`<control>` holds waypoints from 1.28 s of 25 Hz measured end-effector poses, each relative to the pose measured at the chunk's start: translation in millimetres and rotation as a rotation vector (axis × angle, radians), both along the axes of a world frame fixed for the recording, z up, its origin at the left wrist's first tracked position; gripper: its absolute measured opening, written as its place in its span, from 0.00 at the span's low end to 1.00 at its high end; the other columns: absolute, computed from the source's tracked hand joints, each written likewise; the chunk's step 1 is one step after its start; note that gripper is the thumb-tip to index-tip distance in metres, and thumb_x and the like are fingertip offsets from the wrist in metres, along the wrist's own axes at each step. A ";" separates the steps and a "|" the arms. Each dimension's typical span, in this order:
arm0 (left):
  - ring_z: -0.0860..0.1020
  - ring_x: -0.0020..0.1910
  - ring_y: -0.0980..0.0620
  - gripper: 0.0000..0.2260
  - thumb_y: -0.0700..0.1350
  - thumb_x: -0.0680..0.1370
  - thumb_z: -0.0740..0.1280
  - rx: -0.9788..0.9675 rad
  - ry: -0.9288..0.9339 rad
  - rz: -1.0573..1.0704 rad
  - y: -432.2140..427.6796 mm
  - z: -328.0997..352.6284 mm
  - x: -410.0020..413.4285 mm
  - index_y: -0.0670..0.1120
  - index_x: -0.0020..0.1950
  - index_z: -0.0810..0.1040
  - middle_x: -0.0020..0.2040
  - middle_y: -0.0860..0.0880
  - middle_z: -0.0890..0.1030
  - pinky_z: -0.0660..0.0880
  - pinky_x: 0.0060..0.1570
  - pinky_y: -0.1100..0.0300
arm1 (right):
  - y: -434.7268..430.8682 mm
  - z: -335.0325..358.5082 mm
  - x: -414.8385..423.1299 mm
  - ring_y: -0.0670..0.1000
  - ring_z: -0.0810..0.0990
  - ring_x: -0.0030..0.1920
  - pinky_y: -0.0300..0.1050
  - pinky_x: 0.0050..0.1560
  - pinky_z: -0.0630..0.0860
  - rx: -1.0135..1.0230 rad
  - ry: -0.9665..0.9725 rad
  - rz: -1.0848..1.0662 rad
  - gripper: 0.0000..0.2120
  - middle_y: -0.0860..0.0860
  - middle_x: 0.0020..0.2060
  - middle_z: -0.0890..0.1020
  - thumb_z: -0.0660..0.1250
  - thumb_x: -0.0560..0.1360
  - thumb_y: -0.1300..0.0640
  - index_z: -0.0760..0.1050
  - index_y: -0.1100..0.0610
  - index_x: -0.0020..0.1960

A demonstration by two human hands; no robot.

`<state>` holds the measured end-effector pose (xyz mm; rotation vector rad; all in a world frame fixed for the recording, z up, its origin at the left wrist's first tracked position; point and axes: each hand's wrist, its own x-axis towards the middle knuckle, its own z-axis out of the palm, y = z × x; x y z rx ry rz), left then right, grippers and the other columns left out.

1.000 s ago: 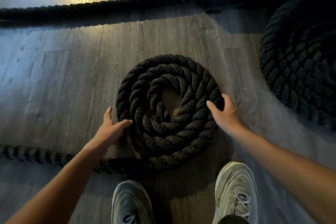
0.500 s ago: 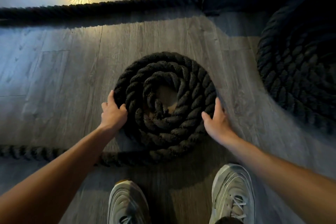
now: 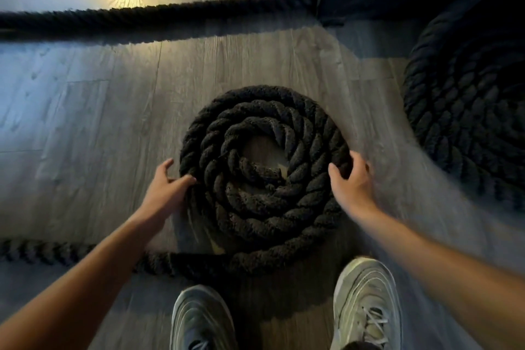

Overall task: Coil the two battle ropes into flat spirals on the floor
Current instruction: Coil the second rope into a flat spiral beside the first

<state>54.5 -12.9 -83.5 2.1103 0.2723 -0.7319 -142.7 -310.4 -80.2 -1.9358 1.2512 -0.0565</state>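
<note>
2 hands flank the small rope spiral (image 3: 264,167); left hand (image 3: 166,187) spread on its left edge, right hand (image 3: 350,179) gripping its right edge; rotate evenly, keeping turns flat.

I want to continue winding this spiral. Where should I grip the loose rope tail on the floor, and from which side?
Grip the loose tail close to where it leaves the spiral, near its front-left edge, and come from above. It lies flat and straight on the floor, running off to the left, so the fingers can probably wrap over it there. The left hand is nearest.
</note>
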 end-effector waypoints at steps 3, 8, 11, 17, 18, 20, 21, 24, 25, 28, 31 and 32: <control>0.78 0.40 0.52 0.33 0.45 0.78 0.71 -0.032 -0.061 -0.028 -11.9 3.3 35.8 0.50 0.80 0.60 0.50 0.46 0.81 0.76 0.43 0.55 | 61.1 12.6 -38.7 0.61 0.64 0.72 0.54 0.67 0.66 0.020 -0.015 -0.017 0.33 0.60 0.76 0.57 0.61 0.80 0.48 0.48 0.47 0.79; 0.79 0.62 0.43 0.38 0.60 0.71 0.70 0.049 -0.182 -0.109 -27.6 -10.4 42.7 0.57 0.79 0.60 0.67 0.41 0.78 0.75 0.65 0.45 | 68.2 12.0 -33.1 0.61 0.67 0.70 0.53 0.65 0.68 0.059 0.153 0.041 0.36 0.57 0.78 0.51 0.57 0.82 0.49 0.37 0.48 0.80; 0.72 0.70 0.40 0.36 0.54 0.75 0.68 0.100 -0.160 -0.073 -26.7 -10.4 33.0 0.56 0.81 0.56 0.75 0.39 0.68 0.69 0.71 0.46 | 25.3 9.0 -2.7 0.59 0.65 0.72 0.51 0.68 0.64 0.075 0.113 0.033 0.35 0.55 0.77 0.54 0.60 0.81 0.53 0.44 0.47 0.80; 0.77 0.63 0.40 0.36 0.57 0.76 0.66 0.072 -0.031 -0.068 -8.4 -3.6 -46.8 0.52 0.79 0.54 0.71 0.42 0.74 0.75 0.61 0.49 | -50.4 8.2 54.4 0.57 0.75 0.61 0.49 0.62 0.71 -0.125 -0.066 0.101 0.24 0.55 0.63 0.73 0.68 0.76 0.50 0.69 0.49 0.71; 0.75 0.66 0.39 0.38 0.58 0.76 0.65 0.113 -0.042 -0.085 -7.7 -5.3 -57.8 0.52 0.80 0.50 0.73 0.42 0.72 0.72 0.66 0.48 | -56.6 7.4 58.9 0.56 0.75 0.61 0.50 0.61 0.72 -0.131 -0.047 0.095 0.23 0.55 0.62 0.73 0.67 0.76 0.48 0.70 0.49 0.69; 0.71 0.71 0.40 0.41 0.58 0.76 0.66 0.108 -0.079 -0.050 -5.0 -9.5 -56.7 0.52 0.81 0.46 0.76 0.42 0.68 0.66 0.72 0.47 | -59.8 4.8 58.9 0.57 0.74 0.63 0.52 0.61 0.73 -0.100 -0.007 0.084 0.22 0.55 0.63 0.74 0.65 0.76 0.43 0.71 0.50 0.67; 0.69 0.73 0.40 0.42 0.58 0.76 0.67 0.099 -0.098 -0.011 -1.6 -13.2 -45.3 0.52 0.81 0.46 0.78 0.41 0.65 0.65 0.73 0.46 | -56.4 4.2 54.2 0.57 0.74 0.63 0.53 0.62 0.73 -0.066 -0.003 0.058 0.24 0.55 0.63 0.75 0.64 0.75 0.42 0.71 0.51 0.68; 0.72 0.70 0.39 0.42 0.63 0.72 0.69 0.127 -0.123 0.038 5.8 -13.2 2.6 0.54 0.80 0.52 0.74 0.39 0.70 0.69 0.70 0.42 | -20.3 6.7 21.0 0.60 0.69 0.70 0.55 0.68 0.67 0.047 0.018 -0.072 0.29 0.57 0.71 0.70 0.63 0.76 0.43 0.63 0.50 0.74; 0.75 0.66 0.40 0.42 0.63 0.70 0.70 0.118 -0.142 0.019 4.9 -12.4 16.8 0.55 0.79 0.55 0.71 0.39 0.74 0.72 0.68 0.43 | -1.1 7.8 5.8 0.60 0.64 0.73 0.56 0.70 0.64 0.088 0.051 -0.096 0.31 0.58 0.75 0.64 0.62 0.78 0.44 0.57 0.49 0.77; 0.79 0.59 0.44 0.35 0.56 0.74 0.71 0.093 -0.177 -0.055 -12.6 -6.3 40.8 0.53 0.78 0.62 0.64 0.43 0.78 0.75 0.64 0.48 | 52.7 12.4 -31.3 0.59 0.54 0.78 0.56 0.73 0.58 0.206 0.106 -0.070 0.36 0.55 0.79 0.51 0.60 0.81 0.47 0.42 0.50 0.80; 0.77 0.65 0.44 0.31 0.55 0.76 0.69 0.156 -0.263 -0.141 -21.8 -13.4 43.3 0.53 0.77 0.65 0.69 0.44 0.76 0.72 0.68 0.47 | 63.5 8.9 -38.0 0.57 0.50 0.79 0.52 0.75 0.53 0.227 0.134 0.021 0.38 0.55 0.80 0.44 0.57 0.82 0.47 0.34 0.53 0.79; 0.75 0.67 0.43 0.30 0.53 0.77 0.68 0.197 -0.275 -0.162 -20.6 -14.8 41.1 0.53 0.78 0.64 0.70 0.43 0.75 0.70 0.69 0.47 | 57.5 8.4 -33.4 0.57 0.49 0.79 0.52 0.75 0.52 0.239 0.155 0.056 0.38 0.55 0.80 0.43 0.56 0.83 0.48 0.32 0.55 0.79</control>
